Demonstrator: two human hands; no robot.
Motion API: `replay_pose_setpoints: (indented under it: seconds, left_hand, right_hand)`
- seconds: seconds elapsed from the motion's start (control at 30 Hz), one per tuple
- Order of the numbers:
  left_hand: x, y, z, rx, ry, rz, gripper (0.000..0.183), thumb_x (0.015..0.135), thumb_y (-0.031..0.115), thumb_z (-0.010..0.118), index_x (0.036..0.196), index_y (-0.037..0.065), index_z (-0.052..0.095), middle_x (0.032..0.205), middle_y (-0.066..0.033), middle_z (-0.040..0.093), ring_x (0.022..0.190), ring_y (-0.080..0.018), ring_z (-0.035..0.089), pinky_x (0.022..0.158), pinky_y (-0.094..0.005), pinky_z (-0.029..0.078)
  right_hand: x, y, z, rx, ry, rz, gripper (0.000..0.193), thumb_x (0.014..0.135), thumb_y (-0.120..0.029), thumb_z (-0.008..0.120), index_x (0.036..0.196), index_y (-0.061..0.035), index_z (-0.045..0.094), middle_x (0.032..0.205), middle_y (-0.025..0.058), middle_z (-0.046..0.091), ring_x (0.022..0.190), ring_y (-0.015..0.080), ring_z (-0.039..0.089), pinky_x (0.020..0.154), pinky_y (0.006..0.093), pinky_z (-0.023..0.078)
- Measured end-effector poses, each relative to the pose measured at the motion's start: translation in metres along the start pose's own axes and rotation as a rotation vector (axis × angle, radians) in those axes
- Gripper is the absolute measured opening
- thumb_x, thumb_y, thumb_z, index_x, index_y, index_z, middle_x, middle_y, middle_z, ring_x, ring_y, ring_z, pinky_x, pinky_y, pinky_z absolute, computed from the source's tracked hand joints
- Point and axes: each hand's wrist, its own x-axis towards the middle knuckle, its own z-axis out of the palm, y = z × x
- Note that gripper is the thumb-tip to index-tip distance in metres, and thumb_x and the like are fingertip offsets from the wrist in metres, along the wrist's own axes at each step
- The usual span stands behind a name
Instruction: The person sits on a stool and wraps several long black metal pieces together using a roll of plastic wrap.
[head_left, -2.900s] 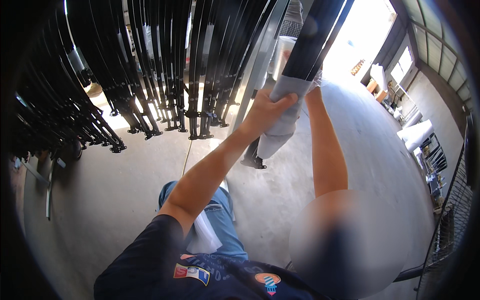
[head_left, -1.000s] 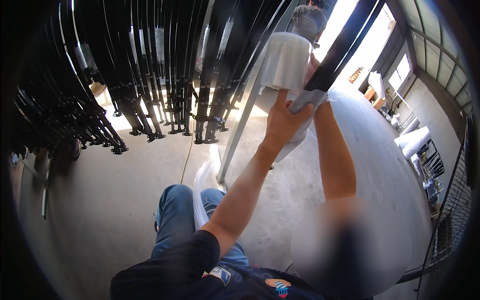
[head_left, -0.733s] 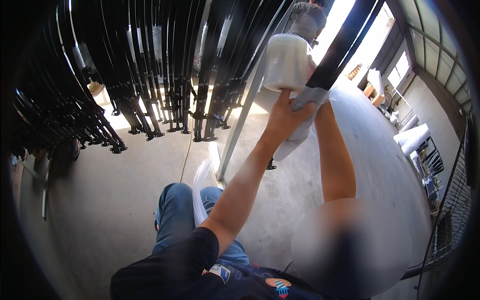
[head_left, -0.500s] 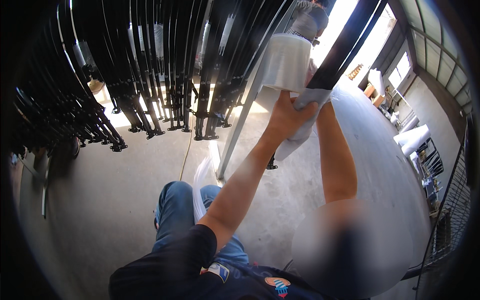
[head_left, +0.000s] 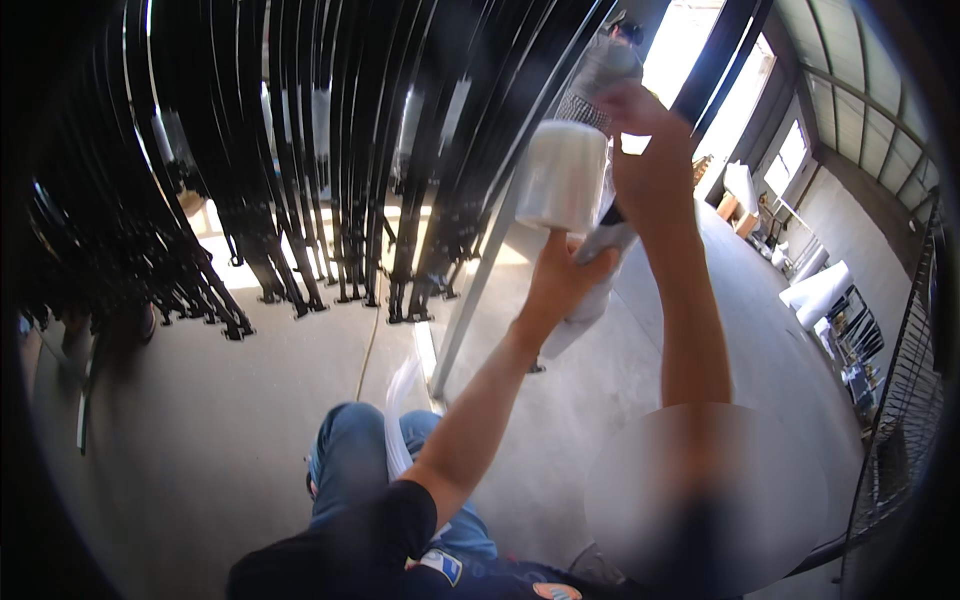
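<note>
A roll of clear stretch film (head_left: 562,180) hangs slightly tilted in front of me, just above my left hand (head_left: 568,278). My left hand is closed at the roll's lower end, its thumb across a bar end wrapped in whitish film (head_left: 592,300). A long black bar (head_left: 722,60) runs up to the right from the wrapped part, partly hidden by my right arm. My right hand (head_left: 652,140) is raised beside the roll's top, fingers bent to the left. Blur hides whether those fingers hold anything.
Many black metal bars (head_left: 300,150) hang in a dense row at left. A grey post (head_left: 470,290) stands beside the roll. Another person (head_left: 612,62) is beyond it. A white roll (head_left: 818,292) and other goods lie along the right wall; wire mesh (head_left: 905,390) stands at the right edge.
My right hand has left the wrapped bar end and moved upward near the roll's top. The roll, the left hand and the wrapped end appear lower in view.
</note>
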Motion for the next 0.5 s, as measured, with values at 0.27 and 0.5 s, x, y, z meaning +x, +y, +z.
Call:
replay_pose_setpoints:
  seconds: [0.27, 0.5]
  left_hand:
    - [-0.007, 0.011, 0.004, 0.134, -0.047, -0.070, 0.058, 0.070, 0.028, 0.065, 0.113, -0.001, 0.040, 0.082, -0.0168, 0.063, 0.076, -0.0302, 0.061, 0.069, -0.0350, 0.046]
    - [-0.003, 0.007, 0.008, 0.239, -0.026, -0.042, 0.052, 0.071, 0.030, 0.063, 0.107, 0.000, 0.042, 0.079, -0.0162, 0.062, 0.073, -0.0332, 0.060, 0.068, -0.0374, 0.045]
  right_hand:
    - [0.049, 0.014, 0.052, -0.399, -1.110, 0.237, 0.068, 0.059, -0.061, 0.060, 0.093, -0.0024, 0.063, 0.090, 0.0151, 0.061, 0.092, 0.0257, 0.057, 0.086, 0.0329, 0.038]
    - [0.042, 0.018, 0.046, -0.177, -1.001, 0.072, 0.068, 0.056, -0.055, 0.068, 0.101, -0.0054, 0.059, 0.088, 0.0120, 0.061, 0.082, 0.0217, 0.060, 0.069, 0.0263, 0.045]
